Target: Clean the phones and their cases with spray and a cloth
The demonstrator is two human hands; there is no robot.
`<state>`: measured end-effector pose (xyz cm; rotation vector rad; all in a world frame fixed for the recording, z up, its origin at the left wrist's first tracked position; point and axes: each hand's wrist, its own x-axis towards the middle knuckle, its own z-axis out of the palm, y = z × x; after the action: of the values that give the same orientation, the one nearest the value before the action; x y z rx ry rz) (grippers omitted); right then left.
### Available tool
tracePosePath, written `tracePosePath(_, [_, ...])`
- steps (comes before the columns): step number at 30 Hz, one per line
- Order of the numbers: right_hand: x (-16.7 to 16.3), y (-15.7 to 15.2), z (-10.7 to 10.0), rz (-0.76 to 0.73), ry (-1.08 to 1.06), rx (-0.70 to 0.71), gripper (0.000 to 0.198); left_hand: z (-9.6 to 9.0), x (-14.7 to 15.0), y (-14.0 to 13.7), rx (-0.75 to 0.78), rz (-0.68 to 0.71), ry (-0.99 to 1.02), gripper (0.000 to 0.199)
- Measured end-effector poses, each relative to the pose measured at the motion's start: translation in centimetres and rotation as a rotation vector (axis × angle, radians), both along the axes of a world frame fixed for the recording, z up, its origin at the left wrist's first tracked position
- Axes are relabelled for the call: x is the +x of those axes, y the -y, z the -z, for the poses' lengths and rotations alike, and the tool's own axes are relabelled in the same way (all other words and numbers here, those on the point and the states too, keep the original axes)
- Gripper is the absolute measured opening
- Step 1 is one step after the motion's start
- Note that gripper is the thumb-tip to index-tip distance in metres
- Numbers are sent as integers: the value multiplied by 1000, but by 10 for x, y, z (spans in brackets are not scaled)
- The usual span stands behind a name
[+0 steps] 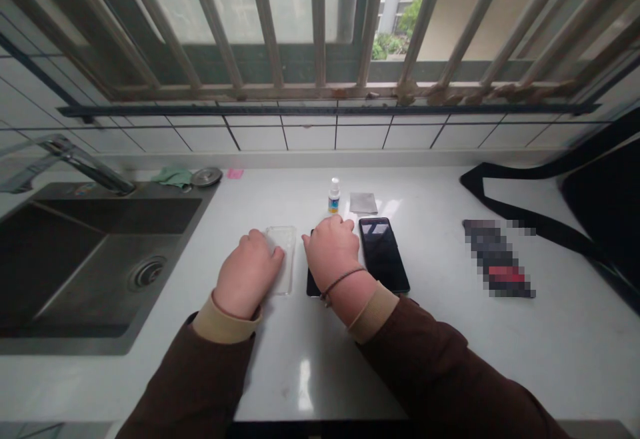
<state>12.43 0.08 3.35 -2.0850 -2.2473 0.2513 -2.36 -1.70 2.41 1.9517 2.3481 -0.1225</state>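
A clear phone case point(286, 272) lies on the white counter. My left hand point(250, 272) is closed at its left side, the thumb over the case and the other fingers curled out of sight. To the right, my right hand point(334, 249) covers most of a dark phone point(313, 282), thumb at the left edge and fingers curled at the far right. Only the phone's left side shows. Beside that hand a second black phone point(384, 252) lies screen up. Behind them stand a small white-capped spray bottle point(334, 198) and a folded grey cloth point(363, 202).
A steel sink point(115, 306) with a faucet point(95, 166) is at the left. A green cloth point(173, 177), a metal drain strainer point(207, 176) and a pink piece point(235, 174) lie near it. At the right are a blurred-out dark item point(497, 259) and a black strap point(530, 209).
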Motion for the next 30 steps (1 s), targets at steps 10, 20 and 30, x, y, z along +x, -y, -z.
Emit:
tracePosePath(10, [81,22,1,328,148,86,63,-2,1,1,210,9,-15,41])
tracePosePath(20, [109,11,20,287,10,99,45,-2,2,-4,409,182,244,28])
tracePosePath(30, [85,27,7,139,-1192,264,75,2,29,21,-96,508,1428,61])
